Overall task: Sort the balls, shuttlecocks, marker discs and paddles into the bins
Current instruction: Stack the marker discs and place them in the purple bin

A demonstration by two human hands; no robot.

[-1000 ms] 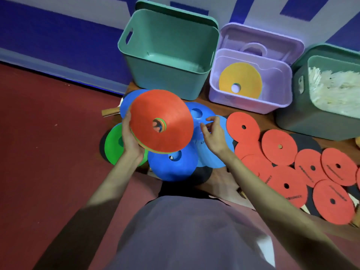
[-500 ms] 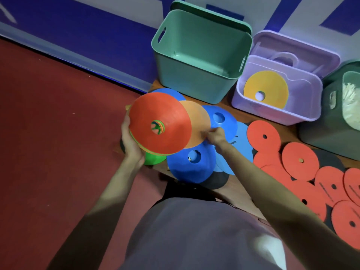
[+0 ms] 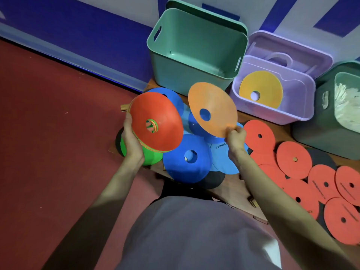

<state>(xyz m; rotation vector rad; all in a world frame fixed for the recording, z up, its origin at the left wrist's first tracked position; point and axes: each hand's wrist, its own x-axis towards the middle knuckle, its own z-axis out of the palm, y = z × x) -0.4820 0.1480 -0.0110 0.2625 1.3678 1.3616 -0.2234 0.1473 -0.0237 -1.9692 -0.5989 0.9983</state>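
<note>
My left hand (image 3: 132, 141) grips a tilted stack of marker discs (image 3: 155, 121) with a red one on top. My right hand (image 3: 236, 137) pinches the edge of a single orange marker disc (image 3: 213, 109), raised above the pile and clear of the stack. Blue marker discs (image 3: 188, 158) and a green disc (image 3: 151, 158) lie below on the wooden board. The purple bin (image 3: 296, 108) at the back right holds a yellow disc (image 3: 261, 88). The teal bin (image 3: 196, 49) beside it looks empty.
Several flat red discs (image 3: 294, 159) and dark ones cover the board at the right. A dark green bin (image 3: 329, 121) with white shuttlecocks (image 3: 347, 106) stands at far right. A wooden paddle handle (image 3: 123, 108) pokes out behind the stack. Red floor lies to the left.
My right hand pulled an orange disc out from under the red stack and lifted it up and to the right, toward the bins. The left hand kept holding the stack.
</note>
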